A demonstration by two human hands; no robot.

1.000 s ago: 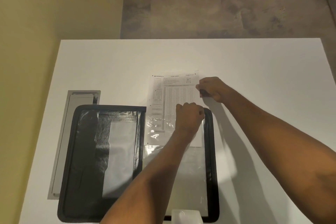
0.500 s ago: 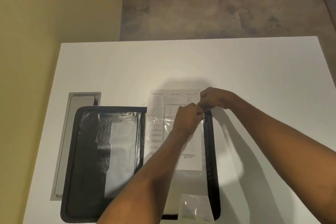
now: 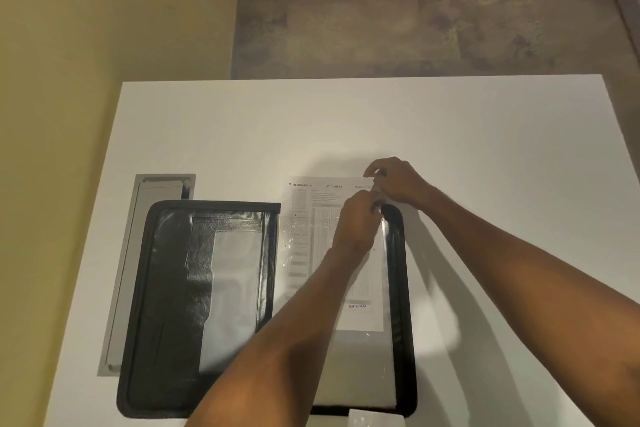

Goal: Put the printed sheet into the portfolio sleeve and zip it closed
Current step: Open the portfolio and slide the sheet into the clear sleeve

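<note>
A black zip portfolio (image 3: 166, 288) lies open on the white table (image 3: 485, 149). Its right half carries a clear plastic sleeve (image 3: 360, 367). The printed sheet (image 3: 311, 194) sits partly inside that sleeve, with its top strip sticking out past the far edge. My left hand (image 3: 356, 218) pinches the sleeve's upper edge near the right corner. My right hand (image 3: 398, 184) pinches the sheet's top right corner just beyond it. The two hands touch, and they hide that corner.
A grey inset panel (image 3: 152, 253) runs along the portfolio's left side. A yellow wall (image 3: 86, 80) borders the table on the left. A small clear plastic piece (image 3: 374, 419) lies at the near edge. Beyond the table's far edge is floor.
The sheet has slid toward me, deeper into the sleeve. My right hand came down with it and now meets my left hand at the top right corner.
</note>
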